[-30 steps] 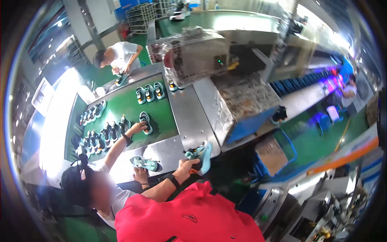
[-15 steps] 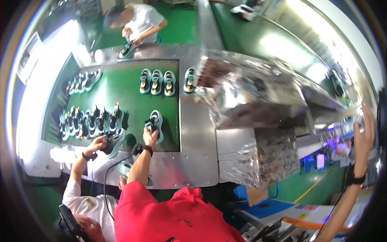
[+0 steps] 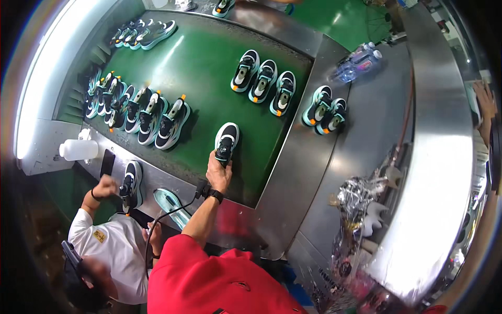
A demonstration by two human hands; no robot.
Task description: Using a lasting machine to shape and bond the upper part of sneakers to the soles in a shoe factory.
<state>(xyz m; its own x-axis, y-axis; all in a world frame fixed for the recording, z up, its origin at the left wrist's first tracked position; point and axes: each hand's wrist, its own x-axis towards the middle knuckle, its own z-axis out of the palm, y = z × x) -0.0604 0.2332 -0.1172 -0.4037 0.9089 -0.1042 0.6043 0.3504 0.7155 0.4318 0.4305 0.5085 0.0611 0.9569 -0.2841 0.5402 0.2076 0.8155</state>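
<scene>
My left hand [image 3: 218, 172], with a black watch at its wrist, grips the heel end of a black and white sneaker [image 3: 227, 142] with a pale turquoise sole. The sneaker lies toe-away over the green belt [image 3: 204, 104]. At the far right edge is my right hand [image 3: 486, 99], its fingers apart, beside a white sheet-like thing I cannot make out. Three similar sneakers [image 3: 264, 81] stand on the belt beyond my left hand, and a pair of sneakers [image 3: 317, 106] stands on the metal table to their right.
A row of sneakers [image 3: 149, 118] lines the belt's left side, more sneakers [image 3: 149, 35] behind. A co-worker [image 3: 112, 251] in white sits at left by another sneaker [image 3: 130, 183] and a turquoise sole [image 3: 172, 204]. Water bottles [image 3: 361, 63], crumpled clear plastic [image 3: 355, 209] and a white bottle [image 3: 81, 150] stand around.
The view has turned. My left hand still holds the sneaker. My right hand appears farther up at the right edge. The co-worker's sneaker has come off the belt. The large shiny wrapped packages no longer show.
</scene>
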